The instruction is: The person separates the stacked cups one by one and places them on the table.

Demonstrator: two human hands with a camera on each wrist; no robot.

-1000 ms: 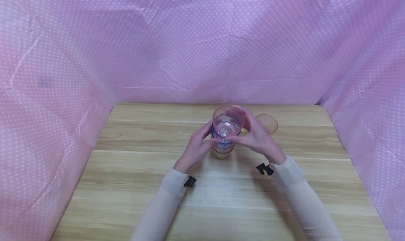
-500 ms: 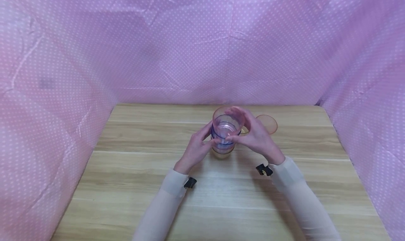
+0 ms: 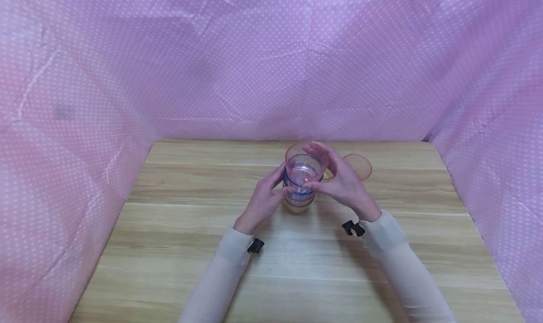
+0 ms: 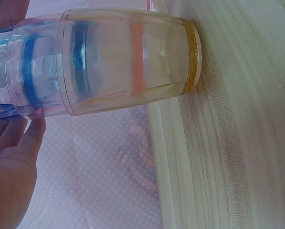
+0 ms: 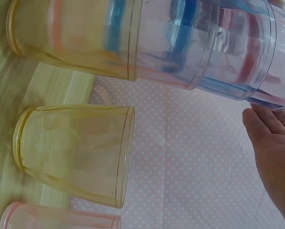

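A stack of nested clear plastic cups stands upright on the table, with a yellow cup (image 5: pixel 85 38) at the bottom. Above it come a pink cup (image 4: pixel 109 62), a blue cup (image 5: pixel 223 76) and, topmost, another pink cup (image 3: pixel 306 165). My left hand (image 3: pixel 264 198) grips the stack's upper middle from the left, thumb on the near side. From the right, my right hand (image 3: pixel 344 184) holds the topmost pink cup, fingers behind its rim and thumb in front. The right wrist view shows the right fingers (image 5: pixel 259 126) along the stack's upper wall.
Right of the stack a single yellow cup (image 5: pixel 78 152) stands upright, partly hidden by my right hand in the head view. Beside it is a separate pink cup (image 3: pixel 358 166). The wooden table (image 3: pixel 292 276) meets a pink dotted cloth (image 3: pixel 271 78) at the back.
The topmost pink cup sits about as before, both hands keeping their hold on the stack. Only a slight shift of the wrists shows.
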